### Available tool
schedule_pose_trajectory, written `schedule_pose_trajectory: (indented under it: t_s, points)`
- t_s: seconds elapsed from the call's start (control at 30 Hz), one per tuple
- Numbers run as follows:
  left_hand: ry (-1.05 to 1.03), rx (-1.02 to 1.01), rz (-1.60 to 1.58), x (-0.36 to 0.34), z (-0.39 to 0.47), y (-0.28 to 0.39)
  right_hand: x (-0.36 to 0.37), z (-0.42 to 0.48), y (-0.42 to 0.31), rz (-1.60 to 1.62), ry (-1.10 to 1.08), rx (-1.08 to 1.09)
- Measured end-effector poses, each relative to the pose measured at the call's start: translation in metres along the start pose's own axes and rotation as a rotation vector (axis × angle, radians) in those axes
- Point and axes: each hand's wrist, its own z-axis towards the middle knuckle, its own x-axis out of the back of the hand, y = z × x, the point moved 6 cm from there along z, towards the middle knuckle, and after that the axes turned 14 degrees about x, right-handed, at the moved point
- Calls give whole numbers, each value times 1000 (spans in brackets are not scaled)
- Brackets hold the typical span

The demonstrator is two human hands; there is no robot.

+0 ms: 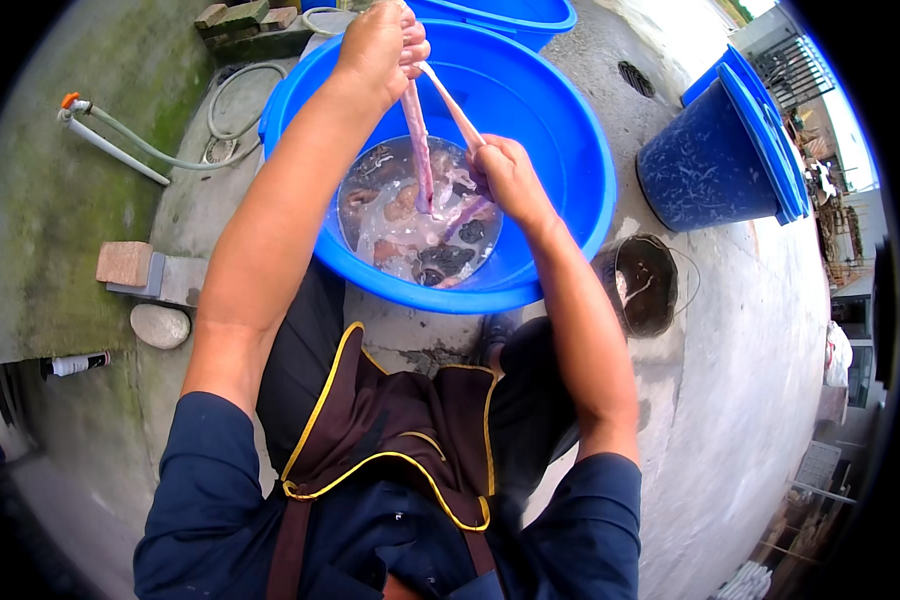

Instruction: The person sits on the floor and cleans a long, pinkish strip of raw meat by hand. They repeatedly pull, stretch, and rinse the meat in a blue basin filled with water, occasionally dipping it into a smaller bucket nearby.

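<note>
A large round blue plastic basin (pixel 435 300) stands before me with cloudy water in it. Pieces of pinkish animal offal (pixel 401 204) and a dark piece of offal (pixel 446 259) lie in the water. Raised over the basin's far left rim, my left hand (pixel 384 46) grips a long strip of pink gut (pixel 420 154). One length hangs from that fist down to the water. Another length slants, stretched taut, to my right hand (pixel 505 176), whose fingers are closed around it above the basin's right side. The fingertips of my right hand are partly hidden.
Beyond the basin is another blue tub (pixel 495 15). A metal bucket (pixel 645 289) with dark contents sits at right, near a tall blue bin (pixel 709 154). At left are a hose (pixel 150 155) on a white standpipe (pixel 120 150), a brick (pixel 124 262) and a stone (pixel 160 326).
</note>
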Motion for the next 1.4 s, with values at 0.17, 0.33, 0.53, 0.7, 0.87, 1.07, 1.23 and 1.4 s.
schedule_pose_trajectory:
  t_s: [0.17, 0.33, 0.53, 0.7, 0.87, 1.07, 1.23, 1.4]
  points:
    - [-45, -36, -39, 14, 11, 21, 9, -31, 20, 164, -132, -142]
    - [-152, 74, -15, -3, 12, -6, 5, -32, 9, 299, -118, -159]
    - [-94, 93, 36, -4, 5, -12, 9, -11, -24, 488, -37, -9]
    - [-187, 114, 23, -6, 5, -15, 8, -9, -15, 538, 17, -143]
    - [-429, 139, 37, -23, 3, -25, 1, -3, -13, 535, -21, -210]
    - [-494, 49, 30, -31, -1, -17, -12, 0, -12, 677, -152, -212]
    - [-413, -21, -11, -19, 2, 1, -20, -3, -4, 674, -157, -168]
    - [-359, -70, -53, -15, 5, 4, -22, -7, -2, 520, -141, -66]
